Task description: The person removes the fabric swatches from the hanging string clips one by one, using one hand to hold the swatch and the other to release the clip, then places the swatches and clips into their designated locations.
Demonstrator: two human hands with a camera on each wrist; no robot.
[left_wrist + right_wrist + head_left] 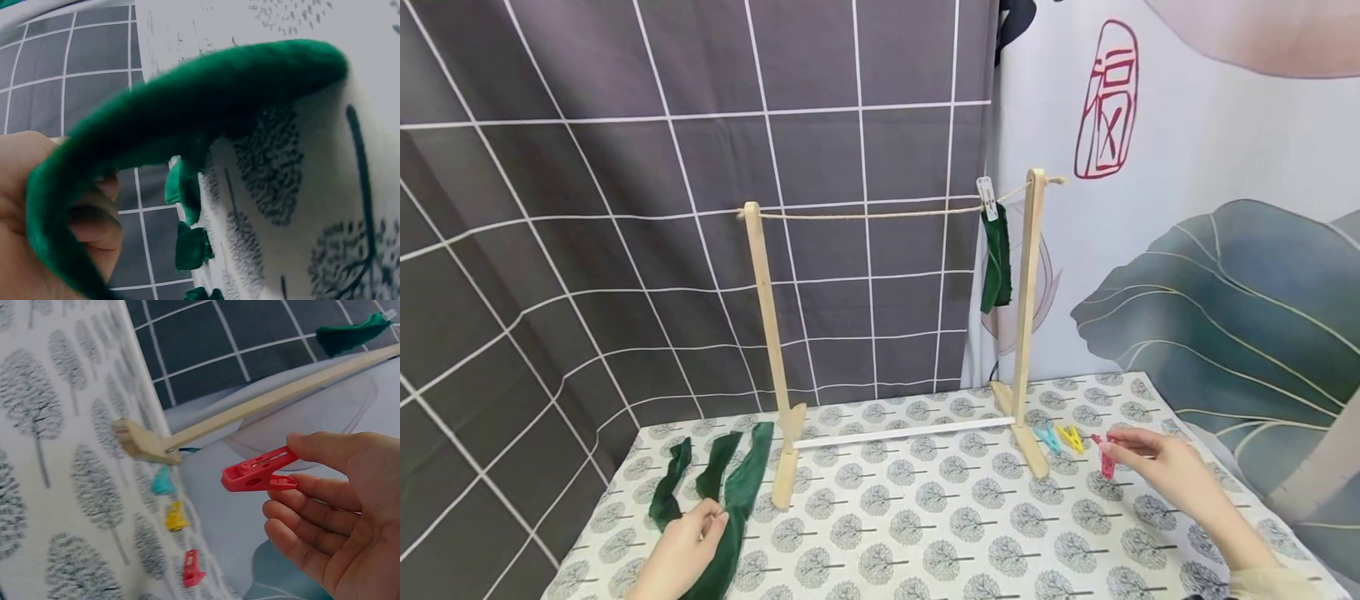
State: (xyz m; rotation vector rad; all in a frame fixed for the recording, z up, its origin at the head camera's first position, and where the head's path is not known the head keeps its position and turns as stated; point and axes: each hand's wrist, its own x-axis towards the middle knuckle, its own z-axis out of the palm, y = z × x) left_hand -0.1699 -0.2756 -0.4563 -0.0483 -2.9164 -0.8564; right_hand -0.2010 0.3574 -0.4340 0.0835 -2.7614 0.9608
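Note:
My left hand (679, 550) grips a long dark green velvety cloth strip (206, 87), which loops past the fingers in the left wrist view and trails onto the table. Two more green strips, a curled one (670, 483) and a straighter one (718, 465), lie just beyond that hand. On the right, my right hand (1165, 467) pinches a red clothespin (253, 475) by its handles between thumb and fingers, over the table. Another red clothespin (190, 569) lies below, beside a yellow one (1070, 438) and a light blue one (1047, 439).
A wooden rack with a left post (766, 308) and a right post (1030, 292) carries a rope (865, 216). A white clothespin (987, 198) clips a green strip (997, 267) near its right end. A white bar (902, 432) joins the feet on the tree-patterned tablecloth (940, 517).

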